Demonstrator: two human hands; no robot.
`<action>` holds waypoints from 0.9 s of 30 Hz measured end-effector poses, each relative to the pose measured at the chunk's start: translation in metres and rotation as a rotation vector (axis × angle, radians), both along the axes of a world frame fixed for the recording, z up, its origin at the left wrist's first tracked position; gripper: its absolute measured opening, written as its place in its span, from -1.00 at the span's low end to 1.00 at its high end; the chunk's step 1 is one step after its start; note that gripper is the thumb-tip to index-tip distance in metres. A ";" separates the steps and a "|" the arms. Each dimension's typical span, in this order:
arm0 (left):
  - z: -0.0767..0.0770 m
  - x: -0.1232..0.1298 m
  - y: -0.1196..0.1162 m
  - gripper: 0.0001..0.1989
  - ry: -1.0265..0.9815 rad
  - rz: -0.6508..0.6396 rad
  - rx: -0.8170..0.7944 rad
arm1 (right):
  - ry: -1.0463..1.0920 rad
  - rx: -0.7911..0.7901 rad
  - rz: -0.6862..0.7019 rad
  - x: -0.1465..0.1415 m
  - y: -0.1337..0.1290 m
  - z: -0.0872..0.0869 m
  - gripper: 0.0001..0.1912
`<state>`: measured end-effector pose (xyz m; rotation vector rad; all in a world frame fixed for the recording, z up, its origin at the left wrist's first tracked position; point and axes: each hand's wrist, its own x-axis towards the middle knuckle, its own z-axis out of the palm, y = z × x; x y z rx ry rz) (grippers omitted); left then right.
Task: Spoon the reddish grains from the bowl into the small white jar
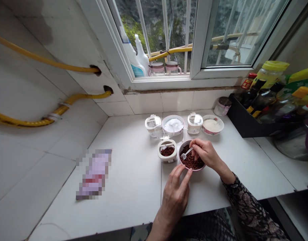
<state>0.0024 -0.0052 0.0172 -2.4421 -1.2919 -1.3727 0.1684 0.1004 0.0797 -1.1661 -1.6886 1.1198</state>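
My right hand [203, 152] is closed around the handle of a small white plastic spoon [184, 156]. The spoon's head is tilted over a pink-rimmed bowl [180, 160] of dark reddish-brown granules [194, 163]. With fingers stretched and slightly apart, my left hand [176, 190] rests its fingertips against the bowl's near rim. Just left of the bowl stands a small clear jar [167, 159] with a pale rim, its lid raised, holding some of the same granules. My right fingers hide part of the bowl.
Behind stand two lidded jars [153, 124] [195, 123], a bowl of white grains [174, 124] and a flowered bowl of off-white powder [213, 125]. A black box of bottles [254, 122] fills the right. A blurred purple packet [95, 175] lies left. The counter's front edge is close.
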 end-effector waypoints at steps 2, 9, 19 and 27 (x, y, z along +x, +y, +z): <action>0.000 0.000 0.000 -0.38 0.003 0.001 -0.005 | 0.029 -0.028 -0.017 0.000 0.000 0.000 -0.87; 0.000 0.000 0.000 -0.40 -0.003 0.001 -0.002 | 0.136 -0.083 -0.119 0.007 0.005 0.004 -0.82; 0.002 -0.001 -0.001 -0.37 0.001 0.001 -0.010 | 0.214 -0.125 -0.137 0.009 0.007 0.007 -0.81; -0.001 0.000 0.000 -0.39 0.000 -0.001 0.003 | 0.358 -0.042 -0.133 -0.001 0.005 0.016 -0.73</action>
